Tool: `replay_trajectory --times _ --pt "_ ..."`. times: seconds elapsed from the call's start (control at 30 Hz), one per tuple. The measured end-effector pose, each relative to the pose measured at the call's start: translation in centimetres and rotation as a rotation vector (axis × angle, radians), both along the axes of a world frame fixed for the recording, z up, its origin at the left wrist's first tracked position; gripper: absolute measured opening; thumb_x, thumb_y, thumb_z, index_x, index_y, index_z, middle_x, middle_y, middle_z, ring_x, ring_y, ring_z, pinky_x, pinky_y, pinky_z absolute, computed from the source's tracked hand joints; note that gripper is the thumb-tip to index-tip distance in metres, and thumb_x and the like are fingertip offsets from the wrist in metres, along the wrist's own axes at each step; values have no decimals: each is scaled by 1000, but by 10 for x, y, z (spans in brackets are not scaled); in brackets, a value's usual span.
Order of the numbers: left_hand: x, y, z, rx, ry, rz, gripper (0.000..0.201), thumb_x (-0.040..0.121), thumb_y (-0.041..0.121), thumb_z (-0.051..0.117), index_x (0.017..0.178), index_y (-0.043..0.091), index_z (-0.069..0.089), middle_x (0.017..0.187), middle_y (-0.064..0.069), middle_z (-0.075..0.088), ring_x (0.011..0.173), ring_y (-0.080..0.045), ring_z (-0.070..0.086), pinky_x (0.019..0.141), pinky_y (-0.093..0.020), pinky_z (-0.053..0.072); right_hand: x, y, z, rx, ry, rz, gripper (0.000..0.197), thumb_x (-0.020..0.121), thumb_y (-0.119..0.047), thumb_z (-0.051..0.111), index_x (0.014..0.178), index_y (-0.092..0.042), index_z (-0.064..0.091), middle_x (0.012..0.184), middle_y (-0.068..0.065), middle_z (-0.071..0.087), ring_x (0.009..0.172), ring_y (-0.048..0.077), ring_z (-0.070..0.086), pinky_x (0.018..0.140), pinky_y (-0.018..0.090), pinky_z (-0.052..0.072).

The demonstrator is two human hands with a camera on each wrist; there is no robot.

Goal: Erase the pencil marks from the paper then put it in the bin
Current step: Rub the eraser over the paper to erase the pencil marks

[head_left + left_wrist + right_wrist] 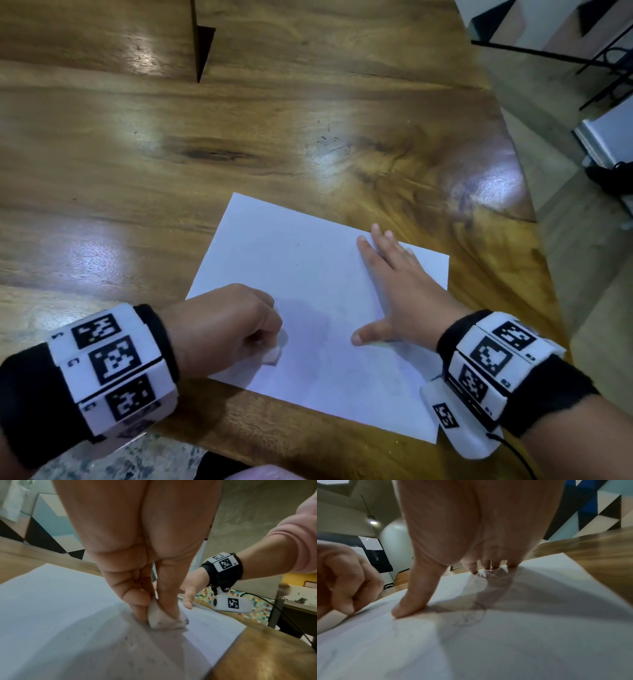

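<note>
In the lower middle of the head view, a white sheet of paper lies flat on the glossy wooden worktop, turned slightly so that its near right corner comes close to the worktop's edge. The left hand, at the sheet's lower left, has its grip curled tight round a small white eraser, whose underside touches the paper; grey smudges show on the eraser and small dark crumbs dot the sheet around it in the left wrist view. The right hand lies on the right part of the sheet with its grip spread apart, the fingers straight and the thumb pressing down. Faint pencil marks show between thumb and fingers in the right wrist view. Both wrists wear black bands with white coded blocks. A dark wedge-shaped piece stands at the upper left of the head view, well apart from the paper. No bin shows in any view.
</note>
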State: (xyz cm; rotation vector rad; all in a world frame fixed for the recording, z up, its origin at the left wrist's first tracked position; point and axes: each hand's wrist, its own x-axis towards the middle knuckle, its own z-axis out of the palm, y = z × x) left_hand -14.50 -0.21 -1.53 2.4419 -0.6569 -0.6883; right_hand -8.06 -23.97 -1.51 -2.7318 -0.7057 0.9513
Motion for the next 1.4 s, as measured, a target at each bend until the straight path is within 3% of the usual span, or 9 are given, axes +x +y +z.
replay_trajectory --times 0.17,0.27,0.4,0.53,0.7,0.87,1.07,1.13,1.4 --pt "-1 8 5 64 94 6 4 73 24 68 74 22 64 67 19 52 67 9 51 59 -6 33 -9 13 -6 52 -13 70 132 65 -59 74 147 -19 -20 151 -3 -35 136 8 -33 115 29 -15" --pt "8 7 12 88 128 70 10 70 28 69 74 20 65 72 9 63 69 -1 56 60 -10 38 -10 16 -10 67 -23 71 132 64 -58 75 148 -18 -20 151 -5 -34 136 7 -33 115 29 -15" --pt "40 -8 15 59 -80 271 4 70 19 69 74 18 68 66 6 57 67 -14 52 56 -8 33 -9 16 -10 68 -26 74 133 63 -59 76 147 -19 -20 151 -7 -34 132 3 -35 115 28 -15" --pt "75 -30 14 57 -168 410 9 76 19 66 83 13 66 76 -2 60 73 -18 51 58 -24 32 -9 17 -9 55 -31 75 133 63 -60 75 148 -19 -20 152 -6 -34 133 4 -33 116 31 -13" --pt "58 -21 7 24 -130 321 24 70 26 71 55 19 54 57 4 52 59 -13 45 49 -12 31 -10 16 -7 44 -27 68 132 64 -60 74 148 -20 -19 152 -6 -34 139 9 -30 117 31 -12" --pt "17 -7 6 30 -4 189 14 65 5 69 62 16 62 47 21 45 57 4 50 58 -1 35 -10 16 -7 52 -27 69 131 66 -59 74 148 -20 -20 151 -6 -35 139 9 -30 117 30 -13" --pt "83 -26 15 94 -167 364 8 74 17 68 78 11 65 67 0 55 68 -18 47 47 -19 28 -11 17 -7 45 -35 69 132 64 -60 74 148 -20 -19 152 -5 -34 140 10 -30 117 31 -12" --pt "83 -25 13 97 -178 348 4 74 15 67 74 13 63 63 3 53 67 -19 46 48 -14 28 -10 17 -7 52 -30 63 132 64 -60 75 148 -21 -19 152 -7 -34 139 9 -30 117 31 -12" --pt "13 -7 4 36 -16 124 9 67 17 67 65 20 59 55 15 44 54 3 43 56 -5 34 -11 16 -4 44 -43 111 131 65 -56 76 148 -20 -19 152 -7 -33 140 8 -29 114 27 -16"
